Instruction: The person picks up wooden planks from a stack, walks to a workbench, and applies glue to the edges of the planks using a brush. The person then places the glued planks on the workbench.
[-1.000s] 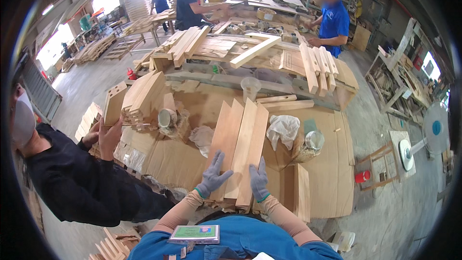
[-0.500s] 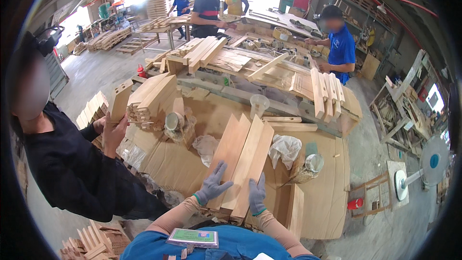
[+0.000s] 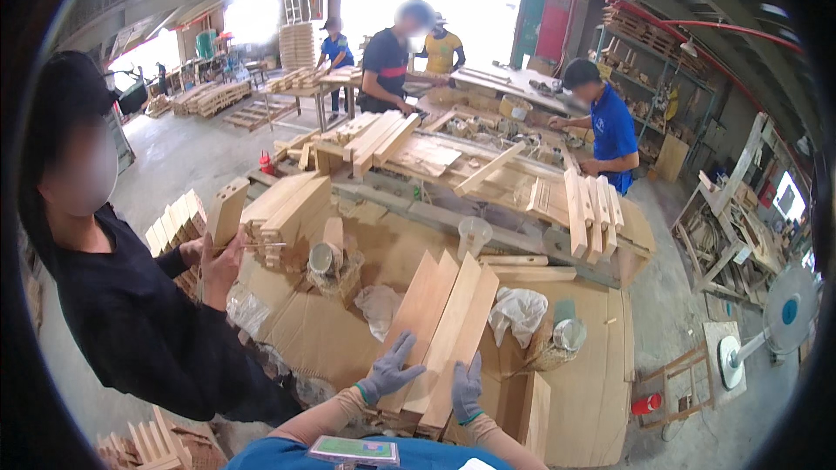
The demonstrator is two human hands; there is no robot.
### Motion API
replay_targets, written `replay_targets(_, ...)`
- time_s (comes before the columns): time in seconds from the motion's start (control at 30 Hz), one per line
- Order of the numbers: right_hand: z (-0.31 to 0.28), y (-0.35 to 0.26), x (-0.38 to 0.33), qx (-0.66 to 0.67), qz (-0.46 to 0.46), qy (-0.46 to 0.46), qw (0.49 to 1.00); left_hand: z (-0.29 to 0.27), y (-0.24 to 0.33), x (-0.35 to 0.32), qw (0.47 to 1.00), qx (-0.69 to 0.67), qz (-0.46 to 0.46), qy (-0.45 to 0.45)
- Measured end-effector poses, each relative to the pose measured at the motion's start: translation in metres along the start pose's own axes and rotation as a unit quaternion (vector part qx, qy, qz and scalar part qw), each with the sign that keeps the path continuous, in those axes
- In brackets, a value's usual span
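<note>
Several pale wooden boards [image 3: 447, 331] lie side by side in front of me, pointing away, with more wood visible beneath their near ends. My left hand [image 3: 392, 373], in a grey glove, rests at their left side with its fingers spread over the wood. On the opposite side, my gloved right hand [image 3: 467, 390] is against the right edge, fingers stretched upward. Neither hand is closed round a board. Beside the right hand stands another wooden piece [image 3: 535, 413]. White plastic bags [image 3: 517, 313] lie next to the boards, with a wrapped can [image 3: 568, 336] to the right.
Cardboard [image 3: 596, 383] covers the worktop. At left, a co-worker in black [image 3: 131, 296] holds a wooden block [image 3: 227, 211] near stacked boards [image 3: 292, 206] and another can [image 3: 325, 258]. Beyond is a bench with wooden parts [image 3: 383, 141] and more people. A fan [image 3: 788, 309] stands right.
The view has tilted up, so the scene sits lower in the picture. My hands stay at the two sides of the boards. The co-worker at left still holds the block.
</note>
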State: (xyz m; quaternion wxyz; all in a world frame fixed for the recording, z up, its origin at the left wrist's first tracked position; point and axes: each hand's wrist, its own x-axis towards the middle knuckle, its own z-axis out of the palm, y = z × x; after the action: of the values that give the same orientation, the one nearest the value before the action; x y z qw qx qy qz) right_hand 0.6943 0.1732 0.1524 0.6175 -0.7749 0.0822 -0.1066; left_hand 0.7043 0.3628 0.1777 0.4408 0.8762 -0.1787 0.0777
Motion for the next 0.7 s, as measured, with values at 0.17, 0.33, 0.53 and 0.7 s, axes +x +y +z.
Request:
replay_targets(0.17, -0.002, 0.005, -0.008, 0.086, 0.014, -0.013, 0.996, 0.003, 0.002, -0.006, 1.000, 0.001, -0.012, -0.016)
replay_targets(0.33, -0.002, 0.001, -0.003, 0.037, -0.001, -0.014, 0.999, 0.001, -0.003, 0.000, 0.999, 0.013, -0.029, -0.029)
replay_targets(0.53, -0.005, -0.017, -0.007, 0.081, 0.021, -0.029, 0.996, -0.001, 0.001, -0.003, 0.999, 0.005, -0.029, -0.023)
replay_targets(0.7, -0.002, 0.002, -0.003, 0.029, 0.008, -0.017, 0.999, -0.002, 0.003, -0.001, 0.999, 0.006, -0.028, -0.015)
